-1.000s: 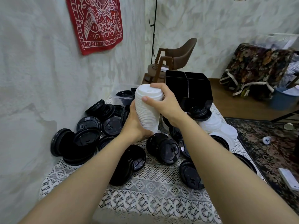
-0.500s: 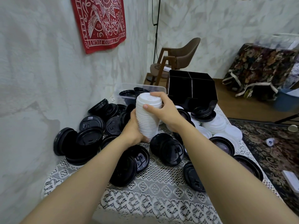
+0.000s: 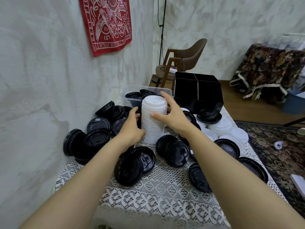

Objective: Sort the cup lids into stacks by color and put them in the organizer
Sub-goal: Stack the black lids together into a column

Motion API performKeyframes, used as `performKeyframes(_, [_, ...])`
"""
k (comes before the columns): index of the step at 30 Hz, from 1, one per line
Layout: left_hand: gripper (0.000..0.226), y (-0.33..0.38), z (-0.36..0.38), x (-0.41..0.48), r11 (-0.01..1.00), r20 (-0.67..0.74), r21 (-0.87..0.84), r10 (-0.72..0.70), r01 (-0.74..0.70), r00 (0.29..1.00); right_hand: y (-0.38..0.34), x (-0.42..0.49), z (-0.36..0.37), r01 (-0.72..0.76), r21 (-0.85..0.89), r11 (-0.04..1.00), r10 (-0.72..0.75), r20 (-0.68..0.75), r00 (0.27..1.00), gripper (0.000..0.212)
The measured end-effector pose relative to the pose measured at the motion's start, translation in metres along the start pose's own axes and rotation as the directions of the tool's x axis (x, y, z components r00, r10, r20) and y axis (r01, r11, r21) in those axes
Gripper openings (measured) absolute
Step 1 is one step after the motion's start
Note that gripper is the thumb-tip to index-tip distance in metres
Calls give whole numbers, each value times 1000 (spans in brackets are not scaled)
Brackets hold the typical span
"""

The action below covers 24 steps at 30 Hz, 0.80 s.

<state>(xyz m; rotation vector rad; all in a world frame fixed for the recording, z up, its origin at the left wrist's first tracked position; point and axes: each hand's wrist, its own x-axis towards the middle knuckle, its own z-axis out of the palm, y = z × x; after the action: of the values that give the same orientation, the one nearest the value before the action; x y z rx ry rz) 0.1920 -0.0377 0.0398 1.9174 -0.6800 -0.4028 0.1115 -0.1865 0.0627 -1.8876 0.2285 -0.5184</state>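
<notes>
Item: stack of white lids (image 3: 153, 119), tall, upright, centre of frame; its base appears to rest on the tabletop (image 3: 156, 195), which is covered in white lace cloth.
Left hand (image 3: 132, 128): heel of the palm against the lower left of the stack. Its fingers (image 3: 135, 113) curl toward the stack's left side with a dark gap showing at the tips; whether they grip cannot be told.
Right hand (image 3: 171, 116): thumb tip touching the front of the stack in its upper half. Its fingers (image 3: 165, 96) are spread and fairly straight, reaching behind and above the top rim, not closed round the stack.
Organizer (image 3: 206, 95): black, divided into compartments, at the far edge of the tabletop, upper right of the stack and apart from it.
Black lids (image 3: 179, 152): many, scattered and overlapping all round the stack, some on edge at frame left.
Loose white lids (image 3: 221, 128): small heap right of centre, below the organizer.
Clear bin (image 3: 127, 90): behind the stack, left of the organizer, holding black lids.
Surroundings: red banner (image 3: 107, 23) on the wall, upper left; brown chair (image 3: 184, 57) beyond the tabletop; patterned rug (image 3: 280, 151) at right.
</notes>
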Motion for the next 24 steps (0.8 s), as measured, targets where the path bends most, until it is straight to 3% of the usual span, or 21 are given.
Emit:
performKeyframes(3, [79,9,-2,-21,995,-73,-98,-16,9,997,-7,-15,-8,-33,-77,996,25,-100,995,88])
performKeyframes(6, [63,18,4,-50,980,-185,-190,13,-49,983,-12,-46,-20,-60,-199,978,9,-248,969,65])
performKeyframes(10, [42,23,25,-88,973,-270,-212,35,-95,962,-5,-109,-31,-122,-248,961,40,-313,949,35])
performKeyframes(15, [33,19,59,-125,985,-121,-155,63,-82,991,20,-176,-27,-303,-479,824,154,-326,933,42])
performKeyframes(20, [29,11,82,-143,998,45,-38,53,-52,998,28,-193,-21,-385,-672,632,343,-204,917,75])
performKeyframes(24, [29,7,85,-150,997,102,40,56,-60,993,31,-197,-17,-376,-666,644,300,-233,925,59])
